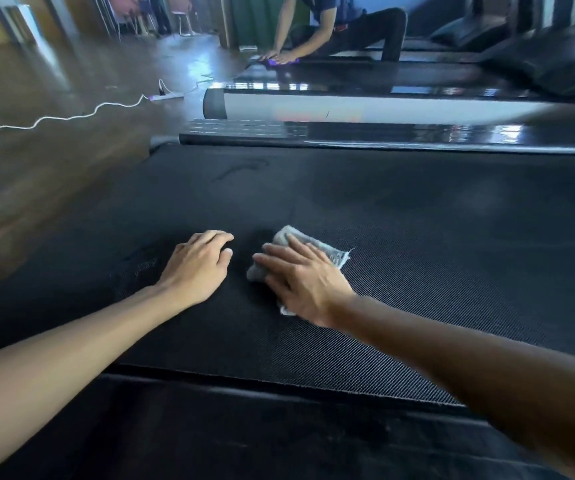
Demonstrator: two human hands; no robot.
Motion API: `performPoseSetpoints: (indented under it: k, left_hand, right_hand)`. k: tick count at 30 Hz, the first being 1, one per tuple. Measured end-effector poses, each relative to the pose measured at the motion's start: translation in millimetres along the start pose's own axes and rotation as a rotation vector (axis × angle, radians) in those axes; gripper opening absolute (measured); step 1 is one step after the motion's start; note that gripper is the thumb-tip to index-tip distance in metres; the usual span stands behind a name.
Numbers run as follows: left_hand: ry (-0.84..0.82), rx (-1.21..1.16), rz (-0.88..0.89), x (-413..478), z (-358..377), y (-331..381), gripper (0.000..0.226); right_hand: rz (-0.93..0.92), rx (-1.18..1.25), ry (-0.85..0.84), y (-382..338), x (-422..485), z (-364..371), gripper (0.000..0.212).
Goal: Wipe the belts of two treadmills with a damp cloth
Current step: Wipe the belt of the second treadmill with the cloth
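Observation:
A black textured treadmill belt [400, 216] fills the middle of the view. A folded grey cloth [317, 247] lies on it, and my right hand [303, 278] presses flat on the cloth with straight, spread fingers. My left hand [198, 265] rests on the bare belt just left of the cloth, fingers bent at the tips and holding nothing. A second treadmill [348, 77] stands beyond the first, its belt dark and glossy.
The near side rail [279, 427] and the far side rail [383, 135] border the belt. Another person [334, 29] kneels at the second treadmill with both hands on a purple cloth [284, 61]. A white cable and power strip [166, 96] lie on the brown floor at left.

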State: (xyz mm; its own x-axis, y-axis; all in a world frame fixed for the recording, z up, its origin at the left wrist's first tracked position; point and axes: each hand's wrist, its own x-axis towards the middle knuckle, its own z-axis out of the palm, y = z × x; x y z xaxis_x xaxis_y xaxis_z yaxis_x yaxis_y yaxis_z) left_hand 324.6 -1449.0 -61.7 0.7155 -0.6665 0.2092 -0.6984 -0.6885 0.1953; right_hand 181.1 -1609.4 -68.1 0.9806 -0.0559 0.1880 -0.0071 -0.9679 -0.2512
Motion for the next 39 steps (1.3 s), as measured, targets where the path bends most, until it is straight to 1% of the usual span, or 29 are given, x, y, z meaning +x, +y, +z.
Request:
performPoseSetpoints:
  k: [1, 3, 4, 5, 6, 7, 10, 12, 13, 14, 16, 18, 20, 22, 24, 25, 27, 29, 31, 32, 33, 34, 35, 36, 37, 39]
  left_hand:
    - [-0.010, 0.004, 0.018, 1, 0, -2, 0.039]
    - [-0.026, 0.013, 0.040, 5, 0, -6, 0.041]
    - [-0.032, 0.013, 0.053, 9, 1, -9, 0.043]
    - [-0.039, 0.010, 0.070, 13, 4, -10, 0.044]
    - [-0.045, 0.007, 0.086, 16, 6, -12, 0.045]
    - [-0.050, 0.003, 0.098, 20, 9, -13, 0.046]
    - [-0.048, -0.001, 0.118, 34, 16, -16, 0.048]
    - [-0.055, -0.002, 0.128, 44, 18, -20, 0.048]
    - [-0.056, 0.003, 0.125, 49, 19, -22, 0.048]
    - [-0.055, 0.012, 0.115, 55, 19, -25, 0.048]
    - [-0.069, 0.032, 0.085, 66, 20, -33, 0.049]
    - [-0.098, 0.048, 0.076, 73, 23, -39, 0.051]
    - [-0.108, 0.058, 0.088, 75, 25, -41, 0.052]
    - [-0.119, 0.047, 0.083, 72, 24, -41, 0.053]
    - [-0.127, 0.039, 0.082, 71, 22, -42, 0.054]
    - [-0.145, 0.034, 0.091, 71, 20, -43, 0.054]
    - [-0.172, 0.034, 0.107, 69, 18, -46, 0.056]
    - [-0.190, 0.039, 0.121, 69, 18, -48, 0.057]
    - [-0.223, 0.037, 0.129, 70, 16, -48, 0.057]
    - [-0.238, 0.032, 0.134, 71, 14, -47, 0.057]
    - [-0.245, 0.030, 0.140, 71, 12, -48, 0.057]
    - [-0.250, 0.026, 0.144, 70, 9, -51, 0.057]
    - [-0.259, 0.022, 0.147, 69, 6, -54, 0.057]
    - [-0.267, 0.020, 0.151, 67, 3, -58, 0.056]
    - [-0.264, 0.023, 0.158, 64, 1, -63, 0.056]
    - [-0.247, 0.028, 0.163, 60, -3, -73, 0.055]
  right_hand:
    - [-0.109, 0.008, -0.018, -6, -24, -2, 0.048]
    - [-0.308, 0.039, -0.105, 7, -62, -17, 0.046]
    - [-0.366, 0.049, -0.132, 23, -71, -25, 0.046]
    - [-0.378, 0.058, -0.131, 41, -74, -31, 0.045]
    - [-0.338, 0.059, -0.115, 57, -72, -37, 0.045]
    - [-0.255, 0.057, -0.084, 73, -65, -39, 0.046]
    - [0.102, 0.022, 0.067, 104, -22, -30, 0.049]
    - [0.386, -0.053, 0.091, 106, 16, -20, 0.049]
    - [0.477, -0.081, 0.089, 103, 34, -14, 0.050]
    - [0.519, -0.095, 0.091, 96, 52, -10, 0.052]
    - [0.493, -0.097, 0.072, 69, 78, -1, 0.053]
    - [0.393, -0.101, 0.012, 34, 82, 8, 0.052]
    - [0.229, -0.105, -0.018, -4, 61, 15, 0.051]
    - [0.019, -0.048, -0.022, -36, 23, 11, 0.050]
    - [-0.151, 0.009, -0.085, -39, -7, 0, 0.048]
    - [-0.193, 0.036, -0.119, -31, -15, -6, 0.047]
    - [-0.193, 0.060, -0.151, -14, -17, -17, 0.045]
    - [-0.121, 0.025, -0.104, 11, -1, -15, 0.047]
    - [0.071, -0.005, 0.035, 40, 29, -7, 0.055]
    - [0.231, -0.024, 0.090, 50, 45, -5, 0.057]
    - [0.399, -0.055, 0.117, 53, 63, -3, 0.055]
    - [0.521, -0.078, 0.125, 47, 79, 2, 0.051]
    - [0.577, -0.087, 0.117, 33, 89, 6, 0.049]
    - [0.560, -0.101, 0.096, 14, 95, 13, 0.050]
    - [0.467, -0.115, 0.081, -9, 94, 21, 0.050]
    - [0.172, -0.079, 0.050, -57, 77, 33, 0.050]
